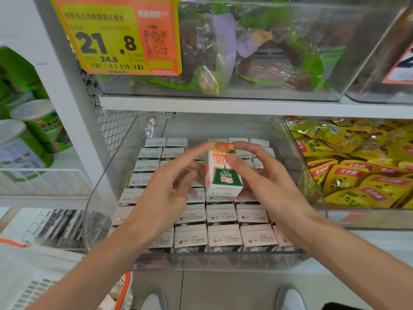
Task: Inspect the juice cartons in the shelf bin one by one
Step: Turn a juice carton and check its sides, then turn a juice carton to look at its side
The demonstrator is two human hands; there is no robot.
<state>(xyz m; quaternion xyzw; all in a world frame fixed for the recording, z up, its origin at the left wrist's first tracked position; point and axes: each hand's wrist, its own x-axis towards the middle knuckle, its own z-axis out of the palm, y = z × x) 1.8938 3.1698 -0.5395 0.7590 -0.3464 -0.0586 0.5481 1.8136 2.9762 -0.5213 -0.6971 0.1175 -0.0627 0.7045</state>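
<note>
Green cans (33,130): stacked on the neighbouring shelf at far left, well apart from the work.
Shelf bin (96,198): clear plastic, pulled toward us on the middle shelf.
Packed cartons (224,238): tight rows standing in the bin, pale tops up, each with small dark print we judge to be date codes.
Left hand (165,186): fingers loosely spread, index tip touching the lifted carton's far corner. Whether the other fingers bear on it, we cannot tell.
Lifted carton (224,173): held just above the middle rows. We judge one check is under way. White body, orange band, green panel reading 100%, print upside down to us. Edges look square, with no dent in view.
Right hand (261,182): grips the carton, thumb on the front face, index over the far end. Next calls for turning it to the unseen faces, then reseating it in its gap.
Yellow packets (357,171): heaped in the bin at right.
</note>
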